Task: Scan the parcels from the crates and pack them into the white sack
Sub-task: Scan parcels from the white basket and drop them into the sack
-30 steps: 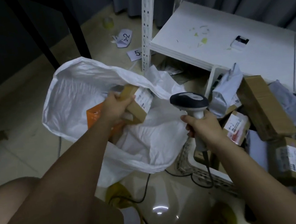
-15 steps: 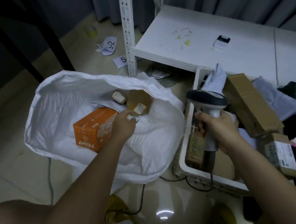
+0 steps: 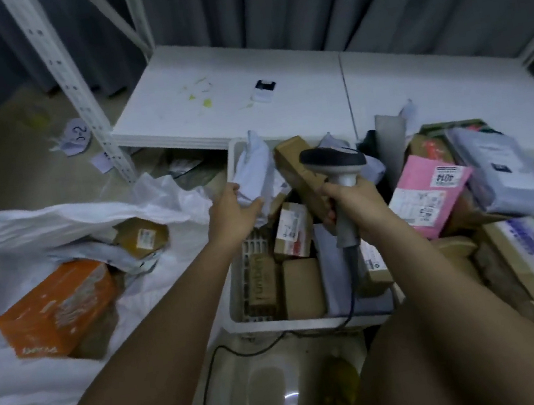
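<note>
The white sack (image 3: 63, 219) lies open on the floor at the left. Inside it are an orange box (image 3: 55, 312) and a small brown parcel (image 3: 140, 236). A white crate (image 3: 238, 322) in the middle holds several brown cardboard parcels. My left hand (image 3: 234, 212) grips a white poly-bag parcel (image 3: 253, 169) at the crate's far left corner. My right hand (image 3: 351, 208) grips the handle of a grey barcode scanner (image 3: 334, 162), held above the crate with its cable hanging down.
A long brown box (image 3: 299, 169) leans in the crate behind the scanner. To the right lie a pink mailer (image 3: 427, 194), a grey mailer (image 3: 504, 173) and flat cartons. A low white shelf board (image 3: 243, 101) and a metal rack upright (image 3: 67, 83) stand behind.
My left hand let go of the brown parcel in the sack and moved right to the crate, where it took hold of the white bag parcel. The view swung right.
</note>
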{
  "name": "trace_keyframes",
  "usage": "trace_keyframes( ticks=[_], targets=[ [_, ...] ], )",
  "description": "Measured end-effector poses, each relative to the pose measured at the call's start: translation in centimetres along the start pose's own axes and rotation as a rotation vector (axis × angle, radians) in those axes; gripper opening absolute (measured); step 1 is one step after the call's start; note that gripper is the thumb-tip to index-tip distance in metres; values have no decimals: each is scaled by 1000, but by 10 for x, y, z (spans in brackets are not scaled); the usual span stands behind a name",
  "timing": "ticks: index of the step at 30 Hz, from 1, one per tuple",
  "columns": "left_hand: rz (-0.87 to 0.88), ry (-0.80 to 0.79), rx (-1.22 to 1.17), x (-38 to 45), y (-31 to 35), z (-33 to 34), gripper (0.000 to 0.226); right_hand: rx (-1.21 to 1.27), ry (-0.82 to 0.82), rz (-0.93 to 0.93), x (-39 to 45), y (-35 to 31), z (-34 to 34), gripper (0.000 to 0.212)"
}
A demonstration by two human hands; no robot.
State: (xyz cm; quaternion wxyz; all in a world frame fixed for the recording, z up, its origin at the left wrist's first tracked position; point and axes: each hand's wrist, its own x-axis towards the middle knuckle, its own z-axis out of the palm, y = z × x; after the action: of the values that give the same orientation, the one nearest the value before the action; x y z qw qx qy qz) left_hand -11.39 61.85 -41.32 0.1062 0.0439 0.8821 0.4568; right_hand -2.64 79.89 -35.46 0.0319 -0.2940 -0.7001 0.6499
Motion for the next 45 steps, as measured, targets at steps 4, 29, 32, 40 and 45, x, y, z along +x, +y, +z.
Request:
trace_keyframes(
  ticks=[4,29,32,40,45],
  targets=[
    [-76,54,191,32,14,30,91,49,-51,34,16,3,-1,20],
    [618,-39,610,-136,-76,-47,40,185,-210,169,-27,35,32,12],
    [579,-47,562,-152,-92,-44,29,-1,-157,158,-43,62,54,16],
    [377,-46,335,-153,-126,-50,22,-337,-30,57,-67,120,84,42],
    [-229,166,-275,-143,-127,-41,38,-362,43,56,-68,135,92,43]
  ],
)
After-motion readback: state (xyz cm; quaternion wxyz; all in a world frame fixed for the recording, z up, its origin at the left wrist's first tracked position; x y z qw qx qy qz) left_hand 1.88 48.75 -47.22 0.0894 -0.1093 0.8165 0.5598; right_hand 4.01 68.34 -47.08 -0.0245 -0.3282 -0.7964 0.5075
